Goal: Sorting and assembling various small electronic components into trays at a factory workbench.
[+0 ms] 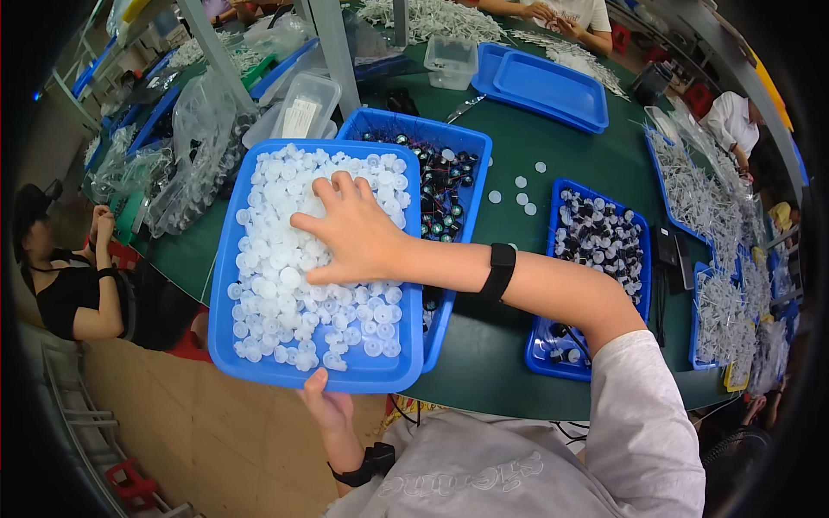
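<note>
A blue tray [406, 367] full of small translucent white plastic caps [276, 207] is tilted over the table's near left edge. My left hand [330, 407] grips its near rim, thumb over the edge and the other fingers mostly hidden underneath. Fingers spread, my right hand [367, 240] rests on the heap of caps, its fingertips touching them. Partly covered by this tray, a blue bin [484, 173] holds dark round parts [445, 203] with thin wires.
Loose caps [522, 182] lie on the green table [509, 233]. To the right stands a blue tray of black-and-white parts [600, 237]. Farther back are stacked blue trays [553, 86], a clear container [452, 60] and a metal post [332, 56]. A co-worker [69, 285] sits left.
</note>
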Demonstrator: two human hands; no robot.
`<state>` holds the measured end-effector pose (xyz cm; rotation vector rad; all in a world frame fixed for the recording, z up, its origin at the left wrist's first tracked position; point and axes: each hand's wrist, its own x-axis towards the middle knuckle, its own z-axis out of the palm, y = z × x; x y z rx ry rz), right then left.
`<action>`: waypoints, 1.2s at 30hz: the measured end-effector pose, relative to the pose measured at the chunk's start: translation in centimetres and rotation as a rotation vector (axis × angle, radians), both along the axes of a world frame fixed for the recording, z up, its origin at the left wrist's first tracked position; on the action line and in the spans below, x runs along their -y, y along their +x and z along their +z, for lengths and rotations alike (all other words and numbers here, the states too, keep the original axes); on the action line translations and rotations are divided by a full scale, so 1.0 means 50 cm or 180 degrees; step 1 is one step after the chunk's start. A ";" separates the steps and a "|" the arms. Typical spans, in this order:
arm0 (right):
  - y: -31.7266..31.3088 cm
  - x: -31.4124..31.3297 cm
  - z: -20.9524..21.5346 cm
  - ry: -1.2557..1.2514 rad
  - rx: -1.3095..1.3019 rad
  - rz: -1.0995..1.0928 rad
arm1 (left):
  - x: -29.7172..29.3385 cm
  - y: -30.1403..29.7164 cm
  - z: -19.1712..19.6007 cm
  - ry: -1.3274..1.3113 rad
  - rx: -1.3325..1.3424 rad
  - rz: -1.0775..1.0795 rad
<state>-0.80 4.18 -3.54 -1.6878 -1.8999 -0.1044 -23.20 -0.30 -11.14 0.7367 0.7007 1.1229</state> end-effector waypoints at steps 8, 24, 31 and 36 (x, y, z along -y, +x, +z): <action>-0.003 -0.011 -0.012 0.0365 0.0265 -0.0313 | -0.001 0.002 0.005 0.0025 -0.0026 -0.0005; 0.054 -0.026 0.035 0.0526 -0.0092 -0.0714 | -0.003 0.001 0.011 -0.0100 0.0016 -0.0174; 0.143 0.077 0.137 -0.0147 -0.2871 -0.1062 | -0.009 -0.002 -0.003 0.0010 -0.0015 -0.0223; 0.174 0.192 0.083 -0.0257 -0.2190 -0.1547 | -0.007 -0.013 -0.003 -0.0053 0.0022 -0.0199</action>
